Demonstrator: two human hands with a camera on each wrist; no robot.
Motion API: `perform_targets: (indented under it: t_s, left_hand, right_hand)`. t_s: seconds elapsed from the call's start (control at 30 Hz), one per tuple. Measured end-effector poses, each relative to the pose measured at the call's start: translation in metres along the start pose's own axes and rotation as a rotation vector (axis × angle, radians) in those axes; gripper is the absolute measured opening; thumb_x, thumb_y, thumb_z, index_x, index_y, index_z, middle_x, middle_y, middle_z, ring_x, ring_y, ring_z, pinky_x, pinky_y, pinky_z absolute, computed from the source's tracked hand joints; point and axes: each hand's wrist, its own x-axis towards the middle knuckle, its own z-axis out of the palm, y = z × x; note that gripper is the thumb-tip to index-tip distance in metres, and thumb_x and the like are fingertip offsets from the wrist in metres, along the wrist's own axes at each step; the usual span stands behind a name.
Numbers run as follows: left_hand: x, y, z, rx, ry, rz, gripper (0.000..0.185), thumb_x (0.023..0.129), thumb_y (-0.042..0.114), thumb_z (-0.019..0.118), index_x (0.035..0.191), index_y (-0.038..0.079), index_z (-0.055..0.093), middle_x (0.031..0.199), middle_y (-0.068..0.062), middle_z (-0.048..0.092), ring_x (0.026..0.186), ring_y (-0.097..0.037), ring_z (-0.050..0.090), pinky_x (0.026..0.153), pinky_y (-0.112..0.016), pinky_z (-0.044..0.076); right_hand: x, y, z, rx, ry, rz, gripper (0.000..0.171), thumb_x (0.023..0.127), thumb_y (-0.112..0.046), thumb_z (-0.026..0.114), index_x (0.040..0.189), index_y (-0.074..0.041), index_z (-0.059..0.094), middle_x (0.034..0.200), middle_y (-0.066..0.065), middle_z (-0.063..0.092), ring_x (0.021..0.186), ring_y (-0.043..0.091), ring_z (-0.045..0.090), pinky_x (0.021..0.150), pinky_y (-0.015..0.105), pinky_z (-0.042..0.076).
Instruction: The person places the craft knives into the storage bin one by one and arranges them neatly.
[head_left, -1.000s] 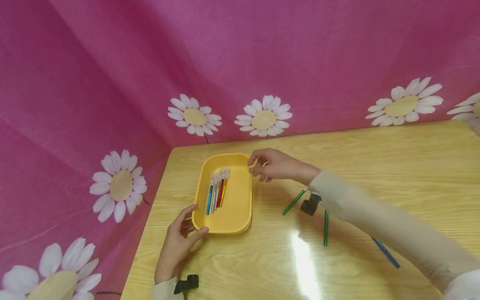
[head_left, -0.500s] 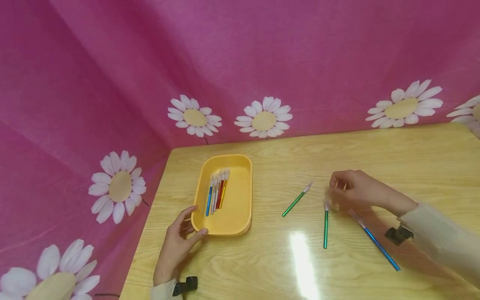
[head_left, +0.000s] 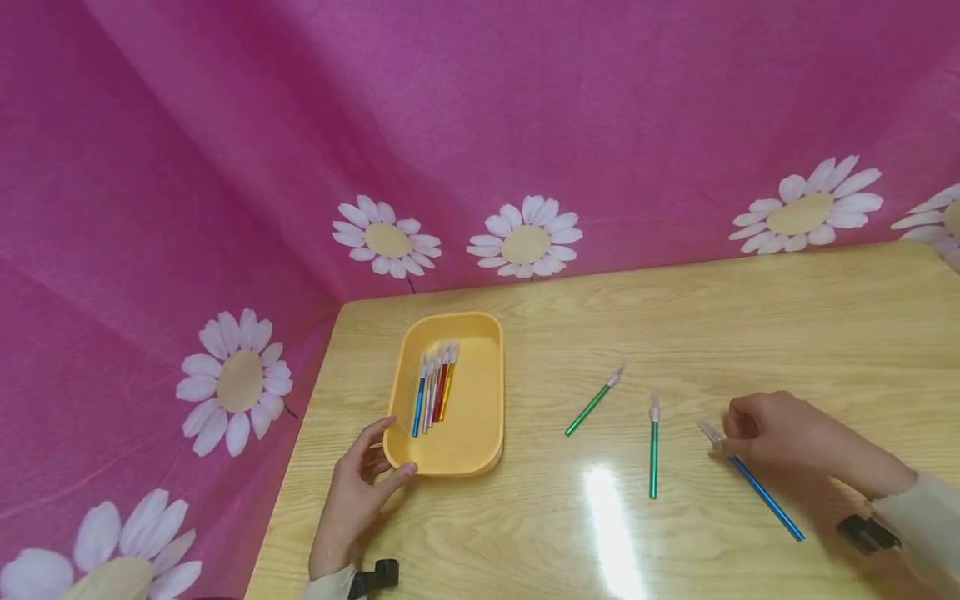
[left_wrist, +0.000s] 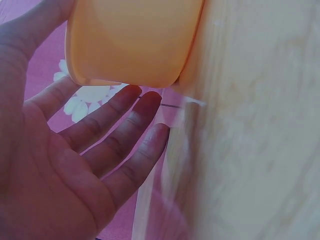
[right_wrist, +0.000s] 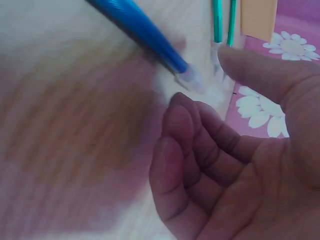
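My left hand [head_left: 356,492] grips the near left corner of a yellow plastic tray [head_left: 491,400], thumb on the near rim and index finger at the left side. Its other fingers extend beside the tray's outer wall in the left wrist view. My right hand [head_left: 795,437] is at the pale tip of a blue metallic pen-shaped tool [head_left: 765,497] on the table. In the right wrist view, the thumb stands apart from the bent fingers, with the tip of the blue tool [right_wrist: 150,35] just past the fingertips. Two similar green tools [head_left: 588,408] lie between the tray and this hand.
Inside the tray, several matching tools [head_left: 435,392] in blue, silver, red and gold lie side by side toward the left wall. A pink cloth [head_left: 600,100] with white daisies hangs behind and left of the wooden table [head_left: 540,533].
My right hand has moved from the tray's far right rim across to the right, down to the blue tool. My left hand stays on the tray's corner.
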Motion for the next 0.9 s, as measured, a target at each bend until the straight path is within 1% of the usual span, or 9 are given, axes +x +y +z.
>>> perform_targets:
  t_s: [0.1,0.17,0.27,0.33,0.43,0.6,0.73,0.8,0.9]
  left_hand:
    - [0.0,0.0,-0.001,0.008,0.0,0.003,0.072,0.084,0.014,0.088,0.149,0.019,0.055,0.146,-0.015,0.061,0.116,-0.029,0.069,0.093,-0.016,0.057]
    - [0.0,0.0,-0.001,0.009,0.001,0.005,0.072,0.085,0.014,0.088,0.148,0.019,0.055,0.146,-0.015,0.06,0.116,-0.029,0.068,0.094,-0.016,0.056]
    - [0.0,0.001,-0.001,0.009,0.001,0.002,0.072,0.085,0.014,0.087,0.149,0.019,0.055,0.146,-0.015,0.06,0.117,-0.029,0.068,0.094,-0.016,0.056]
    - [0.0,0.002,0.0,0.009,0.003,0.001,0.072,0.085,0.013,0.087,0.149,0.019,0.055,0.146,-0.016,0.06,0.117,-0.029,0.068,0.094,-0.016,0.056]
    - [0.0,0.002,0.001,0.011,0.002,0.0,0.072,0.085,0.013,0.087,0.149,0.019,0.055,0.145,-0.016,0.061,0.116,-0.029,0.068,0.094,-0.016,0.056]
    - [0.0,0.001,0.001,0.004,-0.006,0.003,0.072,0.085,0.014,0.087,0.149,0.019,0.055,0.146,-0.016,0.06,0.117,-0.029,0.068,0.094,-0.016,0.056]
    - [0.0,0.001,0.0,-0.002,-0.006,0.014,0.072,0.085,0.014,0.087,0.149,0.018,0.055,0.146,-0.015,0.061,0.117,-0.029,0.068,0.094,-0.017,0.057]
    - [0.0,0.001,0.0,-0.008,-0.006,0.021,0.072,0.085,0.013,0.087,0.148,0.018,0.055,0.145,-0.016,0.061,0.116,-0.03,0.069,0.094,-0.017,0.057]
    - [0.0,0.001,0.0,-0.012,-0.006,0.021,0.072,0.085,0.013,0.087,0.149,0.018,0.055,0.145,-0.016,0.061,0.116,-0.03,0.069,0.094,-0.017,0.057]
  right_hand:
    - [-0.006,0.003,0.005,-0.002,-0.015,-0.008,0.034,0.085,-0.036,0.085,0.074,-0.019,0.058,0.066,-0.012,0.047,0.062,0.001,0.04,0.059,0.021,0.031]
    - [-0.008,0.005,0.007,-0.017,-0.008,-0.028,0.032,0.084,-0.031,0.085,0.073,-0.02,0.057,0.066,-0.012,0.047,0.063,0.0,0.039,0.06,0.02,0.031]
    - [-0.009,0.007,0.009,-0.032,-0.001,-0.034,0.028,0.083,-0.023,0.084,0.072,-0.019,0.058,0.067,-0.011,0.048,0.063,0.001,0.039,0.059,0.021,0.032]
    - [-0.009,0.007,0.01,-0.037,-0.001,-0.019,0.027,0.081,-0.021,0.083,0.072,-0.02,0.058,0.067,-0.011,0.049,0.064,0.002,0.039,0.06,0.021,0.032]
    - [-0.009,0.008,0.01,-0.038,-0.001,-0.002,0.027,0.079,-0.022,0.084,0.071,-0.02,0.058,0.066,-0.011,0.049,0.063,0.003,0.039,0.059,0.021,0.032]
    - [-0.008,0.009,0.011,-0.029,-0.01,0.043,0.026,0.079,-0.025,0.084,0.072,-0.019,0.06,0.067,-0.009,0.05,0.064,0.005,0.041,0.059,0.021,0.032]
    - [-0.006,0.01,0.012,-0.015,0.029,0.066,0.019,0.083,-0.021,0.079,0.075,-0.017,0.062,0.069,-0.007,0.052,0.065,0.007,0.043,0.059,0.022,0.032]
    - [-0.006,0.01,0.013,-0.005,0.074,0.053,0.017,0.084,-0.017,0.076,0.075,-0.017,0.062,0.067,-0.007,0.05,0.062,0.006,0.04,0.057,0.021,0.031]
    - [-0.005,0.005,0.014,0.035,0.105,0.064,0.017,0.088,-0.016,0.073,0.074,-0.016,0.062,0.064,-0.009,0.045,0.059,0.004,0.037,0.055,0.021,0.03]
